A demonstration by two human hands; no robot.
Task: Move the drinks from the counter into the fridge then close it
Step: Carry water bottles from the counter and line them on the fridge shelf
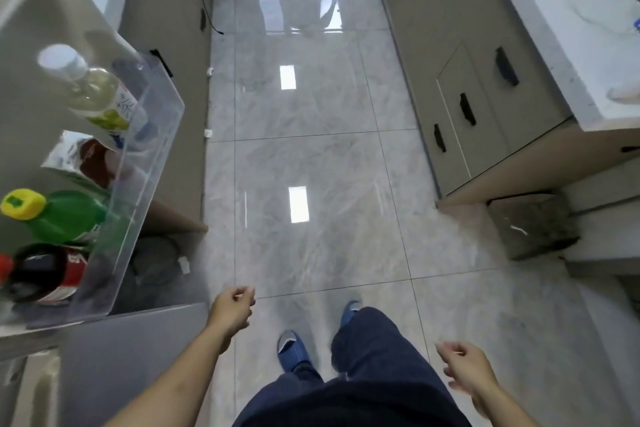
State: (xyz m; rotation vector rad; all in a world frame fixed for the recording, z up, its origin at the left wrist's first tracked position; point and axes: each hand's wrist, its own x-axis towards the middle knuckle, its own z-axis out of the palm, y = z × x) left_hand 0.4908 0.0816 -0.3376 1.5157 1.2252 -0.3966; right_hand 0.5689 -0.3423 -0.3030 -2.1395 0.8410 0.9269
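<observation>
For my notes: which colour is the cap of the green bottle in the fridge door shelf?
Yellow. The cap of the green bottle shows best in the head view, at the left.

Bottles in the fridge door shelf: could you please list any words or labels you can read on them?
None can be read for certain.
Clear bottle: dark characters on its label, too blurred to read.
Green bottle: no text legible.
Dark bottle: white marks on its red label, too blurred to read.
</observation>
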